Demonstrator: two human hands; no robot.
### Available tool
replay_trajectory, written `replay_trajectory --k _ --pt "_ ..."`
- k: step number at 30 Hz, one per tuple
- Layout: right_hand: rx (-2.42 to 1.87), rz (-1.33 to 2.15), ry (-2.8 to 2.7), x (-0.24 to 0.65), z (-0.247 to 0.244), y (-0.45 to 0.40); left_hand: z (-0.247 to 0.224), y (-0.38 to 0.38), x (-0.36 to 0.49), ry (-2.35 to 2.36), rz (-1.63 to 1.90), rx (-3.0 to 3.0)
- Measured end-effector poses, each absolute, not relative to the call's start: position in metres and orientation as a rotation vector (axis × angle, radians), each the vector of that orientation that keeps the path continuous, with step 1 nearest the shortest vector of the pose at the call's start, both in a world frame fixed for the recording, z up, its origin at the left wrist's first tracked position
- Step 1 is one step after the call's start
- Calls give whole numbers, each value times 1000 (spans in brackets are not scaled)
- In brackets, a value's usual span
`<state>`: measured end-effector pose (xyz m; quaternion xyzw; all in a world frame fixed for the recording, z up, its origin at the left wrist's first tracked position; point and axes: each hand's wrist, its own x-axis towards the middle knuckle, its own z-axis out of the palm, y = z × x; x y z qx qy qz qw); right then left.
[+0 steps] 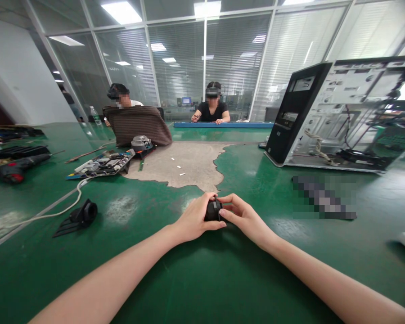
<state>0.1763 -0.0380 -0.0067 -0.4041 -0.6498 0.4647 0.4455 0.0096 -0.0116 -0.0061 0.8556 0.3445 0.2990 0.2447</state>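
A small black round part point(212, 210), with a raised rim facing right, is held just above the green table between both my hands; its exact kind I cannot make out. My left hand point(195, 216) wraps round its left side, thumb along the bottom. From the right, my right hand point(245, 215) pinches the rim between thumb and fingers. To the left on the table lies a black plastic duct-like piece point(84, 216) with a round opening and a flat, pointed base.
An open computer case point(300, 114) stands at the right, near a pixelated dark strip point(324, 198). Left are a circuit board point(103, 164), a cable point(77, 198), a power drill point(16, 168) and a brown cloth-covered object point(138, 126). Two people sit across the table.
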Motion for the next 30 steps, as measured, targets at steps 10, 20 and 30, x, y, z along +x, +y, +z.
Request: replay_trajectory --k 10,20,30 --pt "-966 1161 -1610 179 -3 -45 -6 -11 9 937 855 2320" --pt "-959 1102 -1562 171 2 -47 1 -19 8 923 866 2343" --pt "-929 1074 -1621 165 27 -66 30 -39 2 848 858 2048"
